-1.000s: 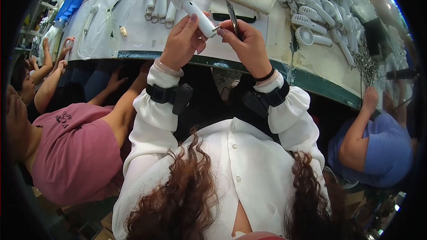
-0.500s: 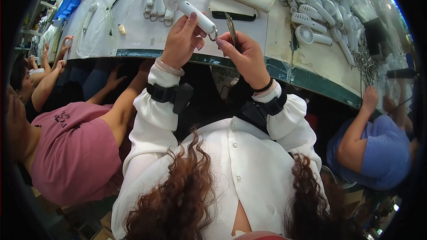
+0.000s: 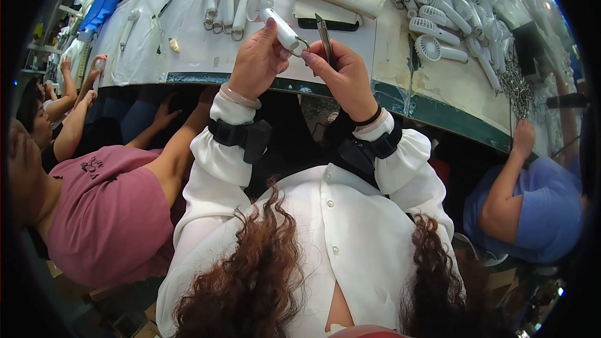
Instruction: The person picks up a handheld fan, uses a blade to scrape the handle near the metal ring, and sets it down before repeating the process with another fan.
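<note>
Holding white fan (image 3: pixel 285 32) (dark lettering (image 3: pixel 92 166), pink shirt (image 3: pixel 119 219)).

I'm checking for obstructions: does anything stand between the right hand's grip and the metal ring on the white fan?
Nothing visible does. The right hand's grip is right at the metal ring, though contact is hard to confirm. It also holds a pointed tool, which isn't in between. The left hand's grip holds the white fan.
</note>
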`<action>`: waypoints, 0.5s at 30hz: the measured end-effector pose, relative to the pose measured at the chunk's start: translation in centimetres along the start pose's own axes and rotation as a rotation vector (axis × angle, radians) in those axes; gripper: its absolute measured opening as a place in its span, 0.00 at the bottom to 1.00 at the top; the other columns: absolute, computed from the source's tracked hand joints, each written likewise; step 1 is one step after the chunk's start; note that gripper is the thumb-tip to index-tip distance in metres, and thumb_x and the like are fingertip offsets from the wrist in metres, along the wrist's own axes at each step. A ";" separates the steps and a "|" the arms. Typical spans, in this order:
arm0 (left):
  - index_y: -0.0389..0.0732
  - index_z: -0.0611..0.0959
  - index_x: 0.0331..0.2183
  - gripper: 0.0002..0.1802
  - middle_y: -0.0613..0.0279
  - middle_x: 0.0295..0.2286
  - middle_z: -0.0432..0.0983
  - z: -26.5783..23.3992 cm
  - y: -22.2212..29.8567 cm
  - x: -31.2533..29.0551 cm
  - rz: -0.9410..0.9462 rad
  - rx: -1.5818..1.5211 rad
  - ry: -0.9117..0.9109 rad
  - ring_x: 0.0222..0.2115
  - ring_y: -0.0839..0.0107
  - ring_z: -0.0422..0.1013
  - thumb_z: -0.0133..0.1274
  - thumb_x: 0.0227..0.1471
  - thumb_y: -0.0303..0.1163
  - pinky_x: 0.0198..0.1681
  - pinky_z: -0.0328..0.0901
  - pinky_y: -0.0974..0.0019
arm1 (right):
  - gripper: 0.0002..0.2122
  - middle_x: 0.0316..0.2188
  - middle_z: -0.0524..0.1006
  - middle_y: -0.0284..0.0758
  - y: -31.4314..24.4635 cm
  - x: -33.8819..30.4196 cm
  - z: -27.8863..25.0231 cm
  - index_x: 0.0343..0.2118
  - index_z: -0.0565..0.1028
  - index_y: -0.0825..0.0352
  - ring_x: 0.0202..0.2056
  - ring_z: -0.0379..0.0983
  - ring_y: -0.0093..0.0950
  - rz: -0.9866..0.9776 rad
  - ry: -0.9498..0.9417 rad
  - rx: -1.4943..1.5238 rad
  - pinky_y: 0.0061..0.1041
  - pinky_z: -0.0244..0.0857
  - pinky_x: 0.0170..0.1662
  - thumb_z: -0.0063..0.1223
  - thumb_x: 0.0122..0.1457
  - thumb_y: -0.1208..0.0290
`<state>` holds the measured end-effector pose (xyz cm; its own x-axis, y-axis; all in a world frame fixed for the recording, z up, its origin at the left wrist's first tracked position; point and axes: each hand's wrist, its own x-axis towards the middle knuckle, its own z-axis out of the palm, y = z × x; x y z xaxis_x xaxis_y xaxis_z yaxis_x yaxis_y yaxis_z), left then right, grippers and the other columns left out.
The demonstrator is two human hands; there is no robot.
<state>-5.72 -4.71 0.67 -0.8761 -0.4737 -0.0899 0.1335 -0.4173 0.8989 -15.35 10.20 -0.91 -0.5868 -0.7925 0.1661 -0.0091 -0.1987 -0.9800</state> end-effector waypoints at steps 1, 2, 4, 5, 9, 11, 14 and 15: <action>0.29 0.71 0.46 0.30 0.64 0.24 0.66 0.0 0.0 0.0 0.002 -0.001 -0.006 0.23 0.81 0.60 0.40 0.61 0.51 0.21 0.57 0.78 | 0.09 0.24 0.72 0.25 0.0 0.0 0.0 0.36 0.75 0.70 0.26 0.64 0.13 0.005 0.006 -0.001 0.13 0.58 0.30 0.56 0.59 0.69; 0.29 0.71 0.46 0.30 0.64 0.24 0.66 0.0 -0.1 0.1 0.003 -0.001 -0.013 0.23 0.81 0.60 0.39 0.62 0.51 0.21 0.56 0.78 | 0.09 0.25 0.73 0.25 0.1 0.0 -0.1 0.36 0.75 0.70 0.27 0.65 0.13 0.010 0.012 -0.003 0.14 0.59 0.30 0.55 0.59 0.69; 0.29 0.71 0.46 0.30 0.64 0.24 0.66 -0.1 -0.1 0.2 0.004 -0.002 -0.021 0.23 0.81 0.60 0.39 0.62 0.50 0.21 0.56 0.78 | 0.09 0.25 0.74 0.26 0.1 0.2 -0.2 0.36 0.75 0.70 0.27 0.66 0.13 0.016 0.021 -0.004 0.14 0.60 0.31 0.55 0.59 0.69; 0.31 0.72 0.44 0.28 0.64 0.25 0.68 -0.3 -0.1 0.2 0.001 0.013 -0.036 0.23 0.81 0.61 0.40 0.61 0.50 0.21 0.57 0.77 | 0.09 0.26 0.74 0.26 0.2 0.3 -0.2 0.36 0.75 0.70 0.28 0.66 0.14 0.021 0.022 0.031 0.14 0.61 0.32 0.54 0.59 0.70; 0.36 0.73 0.38 0.23 0.64 0.26 0.71 -0.5 0.0 0.2 0.002 0.091 -0.061 0.22 0.81 0.64 0.43 0.61 0.49 0.20 0.59 0.77 | 0.09 0.28 0.76 0.28 0.8 1.0 -0.3 0.39 0.75 0.71 0.29 0.69 0.15 0.022 0.016 0.095 0.15 0.63 0.35 0.52 0.60 0.71; 0.36 0.73 0.39 0.22 0.63 0.27 0.72 -0.4 0.0 0.1 0.022 0.188 -0.046 0.22 0.80 0.64 0.43 0.61 0.48 0.20 0.59 0.77 | 0.10 0.31 0.77 0.30 1.4 1.4 -0.5 0.41 0.75 0.72 0.31 0.70 0.16 0.000 -0.007 0.084 0.15 0.65 0.37 0.51 0.60 0.73; 0.36 0.73 0.39 0.20 0.62 0.28 0.73 -0.6 -0.2 0.4 0.067 0.273 0.004 0.23 0.80 0.67 0.45 0.60 0.45 0.20 0.61 0.77 | 0.11 0.32 0.77 0.30 2.2 2.2 -0.9 0.42 0.75 0.72 0.32 0.71 0.17 0.004 -0.014 -0.036 0.16 0.65 0.38 0.51 0.60 0.73; 0.36 0.73 0.39 0.19 0.61 0.28 0.74 -0.6 -0.3 0.6 0.091 0.316 0.028 0.23 0.79 0.68 0.46 0.60 0.44 0.20 0.63 0.77 | 0.11 0.32 0.77 0.31 2.4 2.4 -1.0 0.43 0.75 0.72 0.32 0.72 0.18 0.004 -0.019 -0.098 0.16 0.66 0.39 0.50 0.60 0.74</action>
<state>-6.01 -5.35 0.13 -0.8535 -0.5210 -0.0108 0.0567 -0.1134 0.9919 -17.59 8.40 -2.95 -0.5715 -0.8043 0.1630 -0.0860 -0.1388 -0.9866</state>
